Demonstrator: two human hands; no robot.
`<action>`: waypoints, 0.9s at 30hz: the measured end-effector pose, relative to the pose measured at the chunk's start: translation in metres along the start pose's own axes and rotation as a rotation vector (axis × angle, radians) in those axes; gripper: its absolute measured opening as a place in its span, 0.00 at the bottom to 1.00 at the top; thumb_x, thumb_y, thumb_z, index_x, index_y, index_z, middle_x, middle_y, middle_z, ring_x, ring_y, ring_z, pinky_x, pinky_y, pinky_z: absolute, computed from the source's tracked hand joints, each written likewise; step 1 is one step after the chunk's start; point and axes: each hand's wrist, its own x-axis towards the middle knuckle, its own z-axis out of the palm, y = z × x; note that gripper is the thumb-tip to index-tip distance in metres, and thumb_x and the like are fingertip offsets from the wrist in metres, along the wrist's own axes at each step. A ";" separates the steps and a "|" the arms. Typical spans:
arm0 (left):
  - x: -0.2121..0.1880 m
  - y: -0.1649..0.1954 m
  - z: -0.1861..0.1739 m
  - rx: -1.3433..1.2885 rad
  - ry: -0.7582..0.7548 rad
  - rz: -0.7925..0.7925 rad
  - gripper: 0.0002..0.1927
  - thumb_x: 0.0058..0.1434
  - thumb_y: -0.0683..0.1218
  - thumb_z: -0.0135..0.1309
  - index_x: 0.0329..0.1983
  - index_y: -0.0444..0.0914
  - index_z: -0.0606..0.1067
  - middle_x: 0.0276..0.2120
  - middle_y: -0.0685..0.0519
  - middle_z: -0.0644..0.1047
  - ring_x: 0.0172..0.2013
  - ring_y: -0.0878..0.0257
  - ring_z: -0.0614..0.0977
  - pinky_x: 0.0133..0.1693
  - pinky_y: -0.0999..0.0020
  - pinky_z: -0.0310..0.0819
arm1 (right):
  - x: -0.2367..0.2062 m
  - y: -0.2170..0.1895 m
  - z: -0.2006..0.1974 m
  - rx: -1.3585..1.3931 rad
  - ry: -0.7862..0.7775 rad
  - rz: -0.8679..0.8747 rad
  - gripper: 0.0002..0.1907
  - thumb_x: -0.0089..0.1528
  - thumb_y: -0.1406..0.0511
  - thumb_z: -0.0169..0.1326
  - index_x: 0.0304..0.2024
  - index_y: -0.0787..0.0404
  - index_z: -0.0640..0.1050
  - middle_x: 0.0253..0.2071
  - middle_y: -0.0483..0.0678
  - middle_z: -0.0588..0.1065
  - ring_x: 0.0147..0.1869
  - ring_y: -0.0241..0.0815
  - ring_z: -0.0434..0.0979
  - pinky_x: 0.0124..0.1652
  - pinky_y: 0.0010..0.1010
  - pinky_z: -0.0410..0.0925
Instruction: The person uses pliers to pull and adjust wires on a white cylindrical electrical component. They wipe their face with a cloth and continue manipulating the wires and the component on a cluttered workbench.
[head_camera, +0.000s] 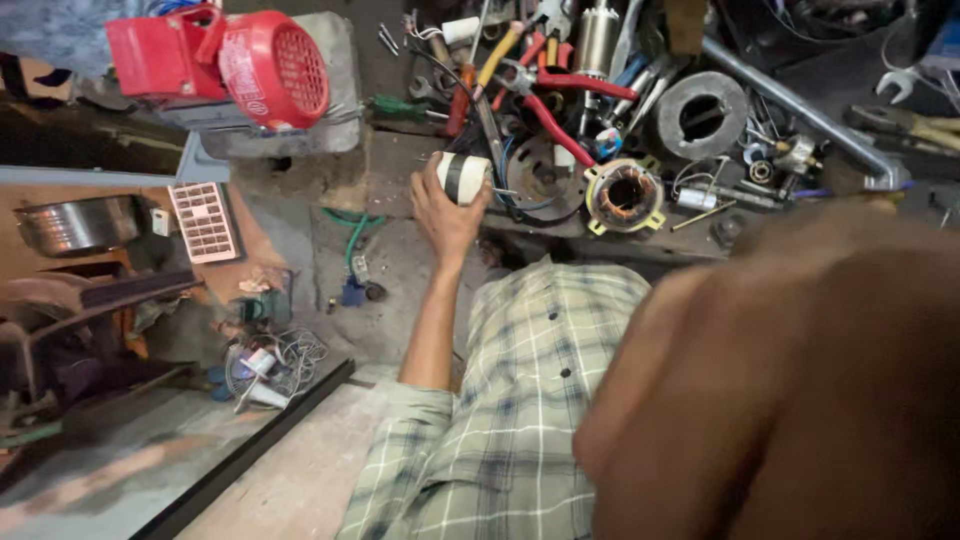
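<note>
Left hand (445, 210) reaches out to the bench edge, fingers wrapped round a white cylinder with a dark band (463, 178). The cylinder lies across the palm, its flat end facing right and clear of the fingers. Just right of it: a grey disc (540, 180), then a stator with copper windings (625, 195). Red-handled pliers (560, 105) lie behind. Right arm (790, 390) is blurred and fills the lower right; its hand is out of view. Red motor (255, 65) at far left.
</note>
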 end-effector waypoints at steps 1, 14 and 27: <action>0.002 0.002 0.001 -0.001 0.018 0.026 0.42 0.50 0.57 0.72 0.64 0.40 0.68 0.50 0.42 0.71 0.53 0.40 0.74 0.53 0.44 0.69 | -0.003 0.001 -0.002 -0.007 -0.010 0.000 0.20 0.69 0.51 0.59 0.50 0.60 0.78 0.48 0.51 0.75 0.50 0.48 0.74 0.50 0.38 0.68; 0.002 0.005 0.002 0.025 0.057 0.028 0.43 0.48 0.58 0.72 0.63 0.39 0.69 0.51 0.40 0.71 0.54 0.38 0.73 0.51 0.45 0.69 | 0.011 0.011 -0.003 -0.014 -0.099 -0.028 0.24 0.68 0.51 0.63 0.55 0.62 0.78 0.52 0.54 0.74 0.55 0.52 0.73 0.54 0.41 0.68; 0.002 -0.002 0.005 0.051 -0.064 -0.039 0.50 0.44 0.59 0.73 0.68 0.43 0.63 0.52 0.40 0.69 0.54 0.38 0.73 0.50 0.44 0.70 | 0.048 0.026 -0.003 -0.247 -0.252 -0.101 0.29 0.67 0.50 0.66 0.59 0.64 0.77 0.56 0.57 0.73 0.60 0.56 0.72 0.58 0.43 0.67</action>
